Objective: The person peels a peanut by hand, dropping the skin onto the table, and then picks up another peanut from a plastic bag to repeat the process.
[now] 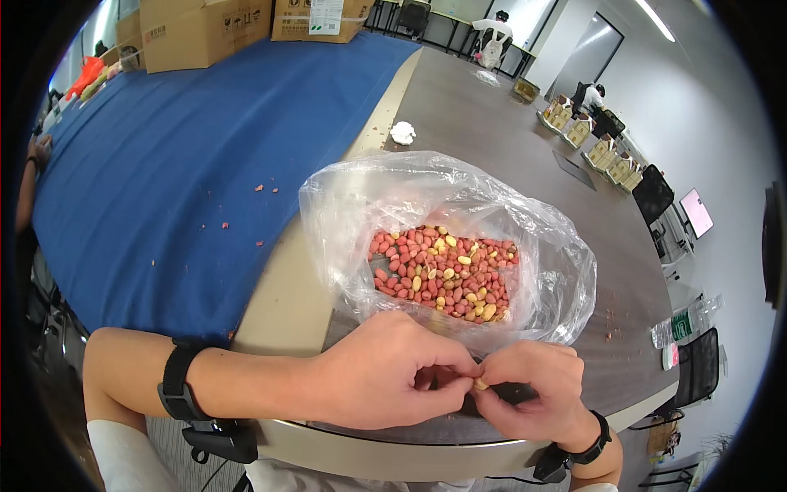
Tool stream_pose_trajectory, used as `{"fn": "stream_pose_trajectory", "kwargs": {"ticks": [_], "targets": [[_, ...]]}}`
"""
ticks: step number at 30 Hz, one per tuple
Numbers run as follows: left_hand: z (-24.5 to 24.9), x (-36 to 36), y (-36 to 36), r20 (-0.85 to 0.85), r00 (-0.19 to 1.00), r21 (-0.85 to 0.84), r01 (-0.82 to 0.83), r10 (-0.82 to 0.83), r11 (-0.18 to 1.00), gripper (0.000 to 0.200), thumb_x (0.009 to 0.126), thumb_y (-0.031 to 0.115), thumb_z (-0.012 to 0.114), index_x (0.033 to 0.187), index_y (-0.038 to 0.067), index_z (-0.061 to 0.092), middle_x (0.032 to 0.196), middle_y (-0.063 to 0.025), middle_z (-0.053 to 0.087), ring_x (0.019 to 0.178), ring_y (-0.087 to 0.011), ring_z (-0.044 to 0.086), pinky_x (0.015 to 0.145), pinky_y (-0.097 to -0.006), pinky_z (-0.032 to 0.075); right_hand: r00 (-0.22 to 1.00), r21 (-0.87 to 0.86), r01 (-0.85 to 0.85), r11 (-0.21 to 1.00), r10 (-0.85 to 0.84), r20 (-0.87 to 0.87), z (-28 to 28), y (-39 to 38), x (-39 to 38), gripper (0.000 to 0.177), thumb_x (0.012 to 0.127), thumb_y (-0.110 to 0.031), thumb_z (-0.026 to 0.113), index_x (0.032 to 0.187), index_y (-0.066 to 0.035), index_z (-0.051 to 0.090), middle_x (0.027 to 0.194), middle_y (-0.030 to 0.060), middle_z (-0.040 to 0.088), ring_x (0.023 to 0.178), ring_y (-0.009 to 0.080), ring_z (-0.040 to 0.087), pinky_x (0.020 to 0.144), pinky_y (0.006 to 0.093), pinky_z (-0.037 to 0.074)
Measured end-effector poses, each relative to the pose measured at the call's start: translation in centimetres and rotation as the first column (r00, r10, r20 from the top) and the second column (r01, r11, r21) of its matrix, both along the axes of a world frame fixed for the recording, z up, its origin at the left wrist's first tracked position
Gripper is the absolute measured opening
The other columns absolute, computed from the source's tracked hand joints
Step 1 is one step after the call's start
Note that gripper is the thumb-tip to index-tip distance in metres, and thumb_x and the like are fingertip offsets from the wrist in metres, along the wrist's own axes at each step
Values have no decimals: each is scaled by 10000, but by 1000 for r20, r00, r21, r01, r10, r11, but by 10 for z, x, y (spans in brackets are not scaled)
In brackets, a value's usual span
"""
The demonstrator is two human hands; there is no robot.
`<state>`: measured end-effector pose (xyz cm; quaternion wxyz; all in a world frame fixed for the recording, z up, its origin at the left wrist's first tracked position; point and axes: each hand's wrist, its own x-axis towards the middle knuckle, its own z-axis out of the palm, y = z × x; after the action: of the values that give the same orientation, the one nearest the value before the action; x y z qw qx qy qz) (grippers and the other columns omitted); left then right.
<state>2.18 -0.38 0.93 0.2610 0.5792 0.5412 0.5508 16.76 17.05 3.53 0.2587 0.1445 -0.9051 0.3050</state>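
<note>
At the table's near edge, both my hands come together fingertip to fingertip. My left hand pinches with thumb and forefinger, and my right hand pinches from the other side. Between their tips a small pale peanut shows, mostly covered by the fingers. Just beyond the hands lies a clear plastic bag, its mouth spread wide. Inside it is a heap of peanuts, most with red skins and some pale yellow and bare.
A blue cloth with red skin crumbs covers the left side. Cardboard boxes stand at the back left. A crumpled white tissue lies beyond the bag. Bottles are at the right edge. Another person's hand rests far left.
</note>
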Motion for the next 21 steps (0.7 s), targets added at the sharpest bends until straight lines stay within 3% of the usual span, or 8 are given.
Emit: {"fn": "stream_pose_trajectory", "kwargs": {"ticks": [5,21], "targets": [[8,-1,-1,29,999,-63,31,-29,998,124,893,71,729,992,-3,747,701,-45,696,562,-87,614,518,-249,481,1000,4,-9,1000,9,-14,1,-1,0,226,651,52,771,831,-54,684,744,44,682,581,191,656,509,288,508],[3,-1,1,-41,999,-15,-7,6,1000,135,883,91,750,988,7,762,690,-64,703,543,-105,620,512,-267,483,1000,23,7,1000,-7,-12,-1,-1,0,219,646,43,768,814,-70,684,737,35,669,575,195,648,509,292,511]]}}
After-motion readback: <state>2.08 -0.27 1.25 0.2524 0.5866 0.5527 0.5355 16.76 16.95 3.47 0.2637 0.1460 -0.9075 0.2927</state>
